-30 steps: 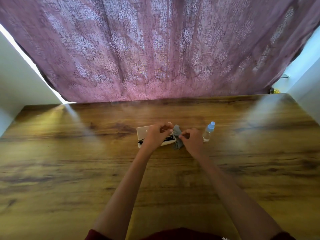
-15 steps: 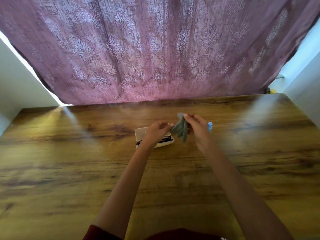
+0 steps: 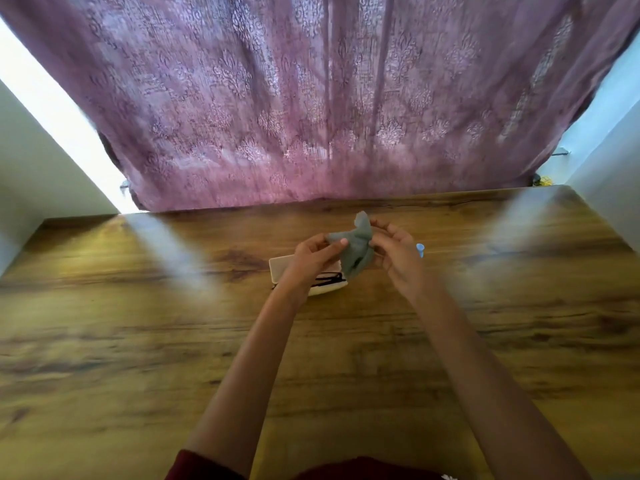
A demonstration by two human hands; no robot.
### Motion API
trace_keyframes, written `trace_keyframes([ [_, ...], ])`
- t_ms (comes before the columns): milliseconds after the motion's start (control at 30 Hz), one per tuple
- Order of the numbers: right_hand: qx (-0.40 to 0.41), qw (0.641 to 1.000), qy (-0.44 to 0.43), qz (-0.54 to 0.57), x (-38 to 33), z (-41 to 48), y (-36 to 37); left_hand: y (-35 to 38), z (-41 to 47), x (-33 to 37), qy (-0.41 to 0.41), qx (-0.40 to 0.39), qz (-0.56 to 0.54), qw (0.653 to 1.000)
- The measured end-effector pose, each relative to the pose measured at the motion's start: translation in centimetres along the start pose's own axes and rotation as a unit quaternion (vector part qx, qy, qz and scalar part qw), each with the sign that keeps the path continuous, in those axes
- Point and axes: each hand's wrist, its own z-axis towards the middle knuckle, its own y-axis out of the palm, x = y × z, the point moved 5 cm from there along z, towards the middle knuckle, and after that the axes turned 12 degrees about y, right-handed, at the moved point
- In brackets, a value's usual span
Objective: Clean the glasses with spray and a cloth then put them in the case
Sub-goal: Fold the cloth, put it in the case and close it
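A grey cloth [image 3: 358,245] hangs in the air between both hands, above the table. My left hand [image 3: 313,254] pinches its left edge and my right hand [image 3: 398,252] pinches its right side. Below them an open cream glasses case [image 3: 282,268] lies on the table, and dark-framed glasses [image 3: 329,280] rest in it, partly hidden by my left wrist. Only the blue cap of the spray bottle [image 3: 420,249] shows behind my right hand.
The wooden table [image 3: 173,341] stretches wide to both sides and towards me. A purple patterned curtain [image 3: 311,98] hangs along the far edge. White walls stand at the left and right ends.
The cloth was lifted off the table by my right hand. My left hand left the case and took the cloth's other edge, and both hands rose.
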Motion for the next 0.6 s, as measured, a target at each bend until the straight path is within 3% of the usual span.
trace_keyframes([
  [400, -0.03, 0.998, 0.039, 0.035, 0.5, 0.2, 0.0, -0.6, 0.2, 0.9, 0.013, 0.029, 0.027, 0.999],
  [600, -0.062, 0.995, -0.075, 0.005, -0.6, -0.5, 0.7, -0.5, -0.4, 2.5, 0.113, 0.023, 0.048, 0.992],
])
